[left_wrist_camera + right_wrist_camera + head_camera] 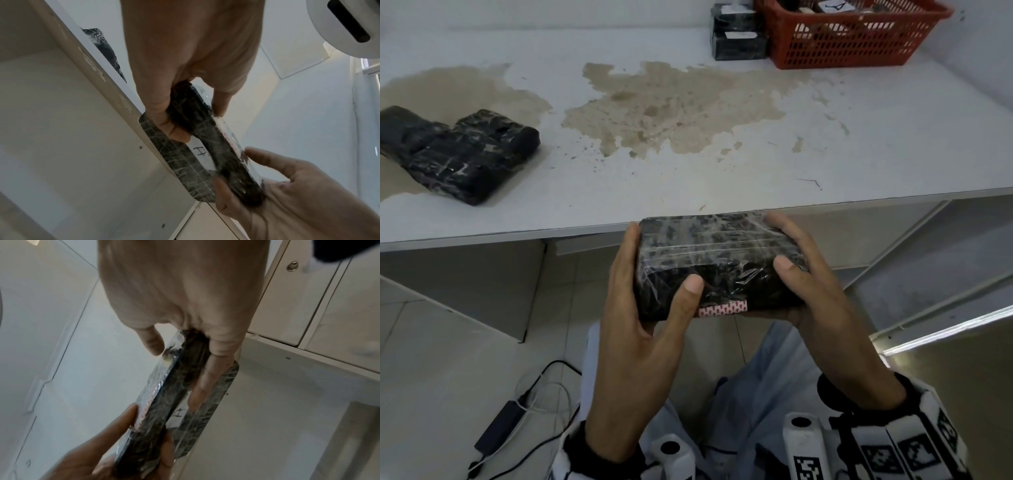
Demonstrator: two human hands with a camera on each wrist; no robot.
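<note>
Parcel [717, 263], black, film-wrapped, held just off the desk [688, 178] edge. Left hand [640, 329] clasps one short end, right hand [815, 291] the other, thumbs on the near face. Probably stiff and brick-like, with a slick wrap; best gripped by the ends.

Black parcel [715, 260] under clear glossy film streaked with pale glare. Red-and-white toothed strip [722, 307] along its near edge. White label [200, 150] with a black handwritten mark on its underside. Pale grey worktop [859, 154] blotched with tan stains [671, 109]. Black film-wrapped bundles [465, 154] with whitish creases. Orange-red lattice basket [842, 44]. Black-and-white square-coded wristbands [914, 448]. Pale blue trousers [756, 377]. Black adapter [498, 428] on off-white floor tiles [431, 377].
</note>
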